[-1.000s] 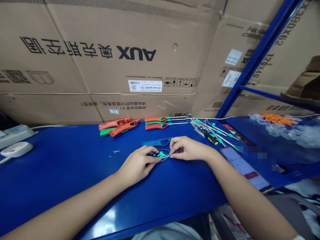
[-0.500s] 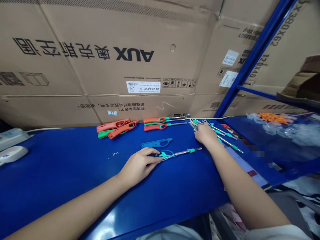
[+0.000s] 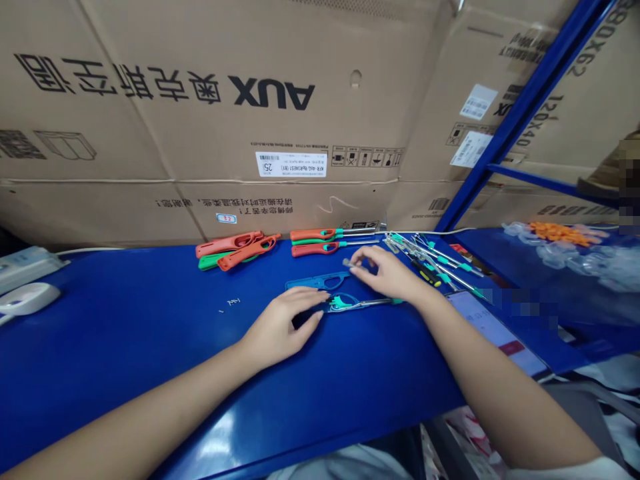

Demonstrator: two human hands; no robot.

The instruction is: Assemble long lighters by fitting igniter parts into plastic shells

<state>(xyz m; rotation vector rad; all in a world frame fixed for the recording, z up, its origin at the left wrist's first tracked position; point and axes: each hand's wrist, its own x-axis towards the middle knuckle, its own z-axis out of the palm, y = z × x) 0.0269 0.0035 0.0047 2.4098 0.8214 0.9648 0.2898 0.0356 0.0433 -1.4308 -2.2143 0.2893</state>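
Observation:
My left hand [image 3: 280, 325] lies on the blue table [image 3: 125, 333], fingers bent down on the handle end of a half-built lighter [image 3: 357, 303] with a teal trigger and a metal tube. My right hand [image 3: 387, 273] hovers just above the tube and pinches a small grey part [image 3: 347, 263] between thumb and fingertips. A blue handle shell [image 3: 316, 283] lies flat just behind the lighter.
Orange and green lighters [image 3: 235, 251] and more lighters [image 3: 325, 241] lie at the back. A heap of metal tubes with teal ends [image 3: 435, 261] and a phone [image 3: 493, 327] are on the right. Bagged parts [image 3: 565, 243] sit far right. Cardboard boxes [image 3: 200, 113] wall the back.
My right hand reached to the tube heap at the right, then came back over the lighter with a small part in its fingertips. My left hand stayed on the lighter.

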